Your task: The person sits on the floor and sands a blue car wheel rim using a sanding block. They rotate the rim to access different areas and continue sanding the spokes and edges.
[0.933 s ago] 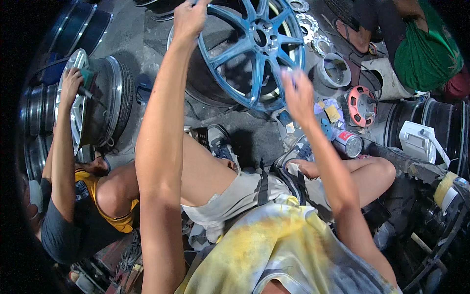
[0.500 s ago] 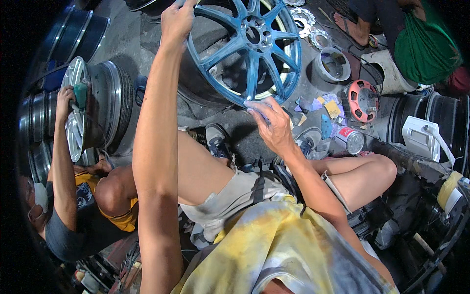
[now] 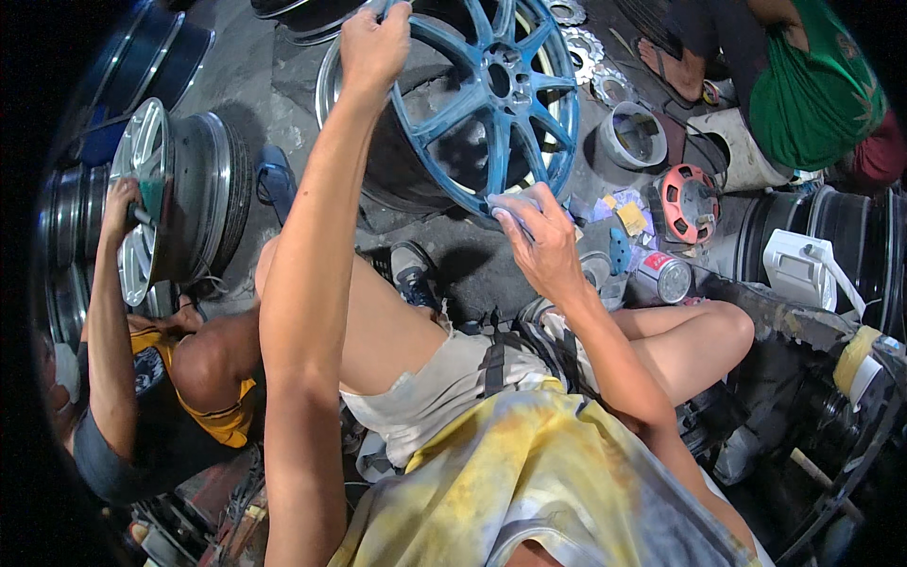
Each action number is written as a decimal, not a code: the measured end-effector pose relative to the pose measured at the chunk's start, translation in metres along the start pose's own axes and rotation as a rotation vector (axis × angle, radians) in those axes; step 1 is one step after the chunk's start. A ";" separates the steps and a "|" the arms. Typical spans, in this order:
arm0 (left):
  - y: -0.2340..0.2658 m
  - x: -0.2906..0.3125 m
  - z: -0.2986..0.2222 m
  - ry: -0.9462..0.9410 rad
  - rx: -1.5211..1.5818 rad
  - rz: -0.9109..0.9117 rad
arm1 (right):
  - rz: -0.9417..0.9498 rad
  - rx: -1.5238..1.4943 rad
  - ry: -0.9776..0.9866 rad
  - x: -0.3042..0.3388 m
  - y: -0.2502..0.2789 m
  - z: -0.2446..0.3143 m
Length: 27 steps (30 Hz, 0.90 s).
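Observation:
A blue multi-spoke wheel rim leans in front of me, with dusty, scuffed paint. My left hand is closed round its upper left edge, fingers partly hidden. At the bottom edge of the rim, my right hand pinches a small pale purple piece of sandpaper against the lip; the fingers cover most of it. Behind the blue spokes sits the wide barrel of a wheel.
At left a co-worker's hand holds a green pad on a silver wheel. To the right are a water bucket, a red round cover, a tin can, sandpaper scraps and a white fan-like device. Another person sits far right.
My left hand and the blue rim have shifted right and slightly down. My right hand has slid a little right along the lower lip. The co-worker's hand has moved down the silver wheel.

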State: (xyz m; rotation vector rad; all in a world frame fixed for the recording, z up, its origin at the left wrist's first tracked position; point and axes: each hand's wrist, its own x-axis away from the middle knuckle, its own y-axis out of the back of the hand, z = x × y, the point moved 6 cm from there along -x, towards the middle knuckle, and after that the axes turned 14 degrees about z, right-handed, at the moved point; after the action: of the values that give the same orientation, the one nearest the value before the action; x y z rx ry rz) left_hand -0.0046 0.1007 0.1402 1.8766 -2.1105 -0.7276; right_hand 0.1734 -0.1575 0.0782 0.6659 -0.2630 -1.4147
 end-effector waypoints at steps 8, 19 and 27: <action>-0.006 0.006 -0.010 -0.099 -0.016 -0.037 | 0.185 0.240 -0.013 -0.031 -0.015 -0.004; -0.011 0.010 -0.021 -0.278 -0.081 -0.175 | 0.215 0.240 0.052 -0.015 0.005 -0.007; -0.013 0.010 -0.026 -0.152 0.016 -0.094 | 0.148 0.219 0.015 -0.002 0.024 -0.008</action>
State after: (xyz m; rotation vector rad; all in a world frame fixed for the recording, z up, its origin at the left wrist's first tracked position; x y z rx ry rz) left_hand 0.0173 0.0844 0.1544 1.9991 -2.1341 -0.9033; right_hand 0.1971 -0.1536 0.0859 0.8189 -0.4507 -1.2494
